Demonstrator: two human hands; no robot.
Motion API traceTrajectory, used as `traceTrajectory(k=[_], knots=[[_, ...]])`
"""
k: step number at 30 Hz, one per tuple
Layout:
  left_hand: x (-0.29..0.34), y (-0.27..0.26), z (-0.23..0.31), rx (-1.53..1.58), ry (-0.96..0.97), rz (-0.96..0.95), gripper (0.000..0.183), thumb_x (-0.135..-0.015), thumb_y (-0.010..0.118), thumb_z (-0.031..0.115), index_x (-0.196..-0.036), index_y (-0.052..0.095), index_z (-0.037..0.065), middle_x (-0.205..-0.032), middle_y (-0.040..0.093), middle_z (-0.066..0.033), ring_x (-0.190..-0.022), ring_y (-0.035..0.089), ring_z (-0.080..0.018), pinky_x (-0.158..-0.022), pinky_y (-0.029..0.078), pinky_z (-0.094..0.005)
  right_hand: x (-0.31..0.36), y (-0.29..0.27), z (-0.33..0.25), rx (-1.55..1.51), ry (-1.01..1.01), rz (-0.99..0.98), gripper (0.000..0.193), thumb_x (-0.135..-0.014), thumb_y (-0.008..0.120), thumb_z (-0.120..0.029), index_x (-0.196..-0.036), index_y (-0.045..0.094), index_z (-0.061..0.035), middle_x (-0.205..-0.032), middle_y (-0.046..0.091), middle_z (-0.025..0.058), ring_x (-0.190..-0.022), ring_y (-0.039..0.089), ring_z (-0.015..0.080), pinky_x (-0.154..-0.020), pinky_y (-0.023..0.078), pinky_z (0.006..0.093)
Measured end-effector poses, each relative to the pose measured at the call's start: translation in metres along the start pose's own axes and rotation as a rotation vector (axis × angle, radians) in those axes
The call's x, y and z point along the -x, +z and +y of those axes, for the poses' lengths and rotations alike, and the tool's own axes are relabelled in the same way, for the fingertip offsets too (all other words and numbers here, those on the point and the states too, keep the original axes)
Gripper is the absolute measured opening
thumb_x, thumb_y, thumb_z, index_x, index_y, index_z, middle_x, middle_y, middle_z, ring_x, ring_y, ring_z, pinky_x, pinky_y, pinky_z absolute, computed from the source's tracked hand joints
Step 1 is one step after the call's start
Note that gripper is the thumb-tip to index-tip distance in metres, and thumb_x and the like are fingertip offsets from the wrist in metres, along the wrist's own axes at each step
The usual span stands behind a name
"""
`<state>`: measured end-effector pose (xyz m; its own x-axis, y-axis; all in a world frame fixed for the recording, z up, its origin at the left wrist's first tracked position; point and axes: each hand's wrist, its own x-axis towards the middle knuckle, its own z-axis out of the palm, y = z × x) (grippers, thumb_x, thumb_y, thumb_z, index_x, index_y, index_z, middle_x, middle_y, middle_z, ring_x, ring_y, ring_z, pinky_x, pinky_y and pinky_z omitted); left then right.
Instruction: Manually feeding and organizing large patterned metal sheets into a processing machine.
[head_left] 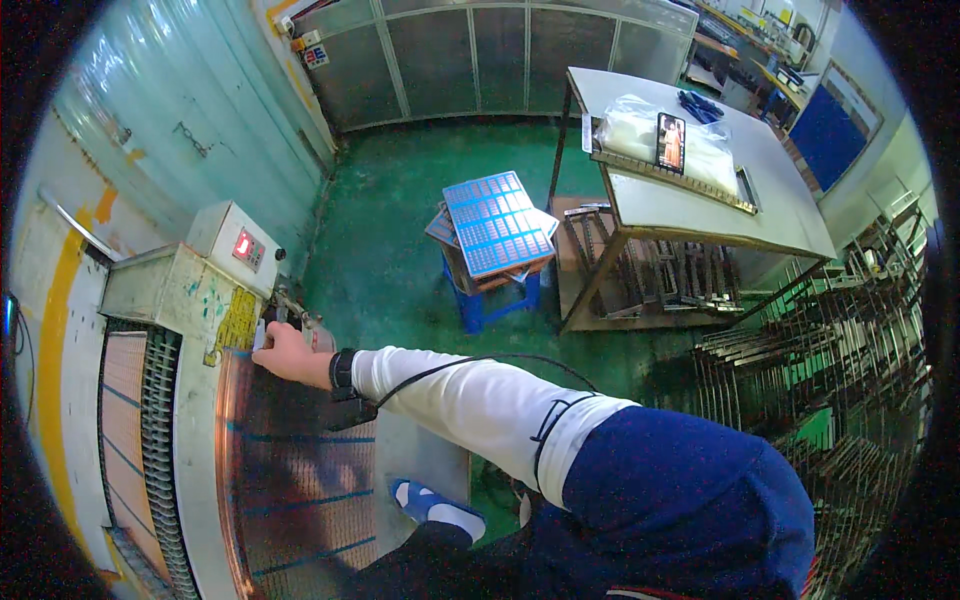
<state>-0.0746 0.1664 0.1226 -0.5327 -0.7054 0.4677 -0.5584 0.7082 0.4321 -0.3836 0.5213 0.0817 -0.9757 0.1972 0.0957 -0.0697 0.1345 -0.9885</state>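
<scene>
My right hand (290, 357) reaches across to the left, with a white sleeve and a black wristband carrying a cable. Its fingers are bent together around a small pale thing (260, 334) at the machine's corner; what it is, I cannot make out. Just below the hand lies a coppery panel (300, 465) crossed by blue stripes, partly blurred. Beside the fingers hangs yellow-marked cloth or paper (235, 322) on the machine. My left hand does not show.
A control box (238, 243) with a red display tops the machine, beside a row of rollers (158, 430). Blue-and-white panels (500, 222) are stacked on a blue stool (485, 303). To the right stand a table (780, 205) and metal racks (850, 370). My slippered foot (440, 510) is below.
</scene>
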Motion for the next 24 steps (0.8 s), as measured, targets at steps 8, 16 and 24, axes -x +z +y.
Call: traceTrajectory(k=[8,16,24], knots=[[0.004,-0.004,-0.002,-0.002,-0.014,0.003,0.037,-0.087,0.064,0.022,-0.116,0.058,-0.001,-0.110,0.062,-0.0169,-0.096,0.060,-0.0290,-0.083,0.049,-0.0409,0.004,0.004,0.001,-0.031,-0.048,0.088,0.032,-0.069,0.070,-0.027,-0.078,0.056,0.0000,-0.084,0.058,0.0169,-0.083,0.057,0.0316,-0.072,0.047,0.0394],[0.006,-0.006,-0.005,0.000,-0.029,0.004,0.037,-0.087,0.064,0.022,-0.116,0.058,-0.001,-0.110,0.062,-0.0171,-0.096,0.060,-0.0292,-0.083,0.049,-0.0412,0.009,0.001,-0.004,-0.010,-0.020,0.052,0.037,-0.070,0.070,-0.026,-0.089,0.058,0.0031,-0.089,0.062,0.0248,-0.087,0.060,0.0393,-0.077,0.048,0.0455],[0.010,-0.014,-0.005,0.003,-0.050,0.012,0.038,-0.087,0.064,0.022,-0.116,0.058,-0.001,-0.109,0.062,-0.0174,-0.096,0.060,-0.0294,-0.083,0.049,-0.0415,0.004,0.003,0.006,-0.044,0.004,-0.025,0.033,-0.074,0.068,-0.030,-0.084,0.058,-0.0002,-0.082,0.061,0.0156,-0.078,0.059,0.0301,-0.070,0.047,0.0400]])
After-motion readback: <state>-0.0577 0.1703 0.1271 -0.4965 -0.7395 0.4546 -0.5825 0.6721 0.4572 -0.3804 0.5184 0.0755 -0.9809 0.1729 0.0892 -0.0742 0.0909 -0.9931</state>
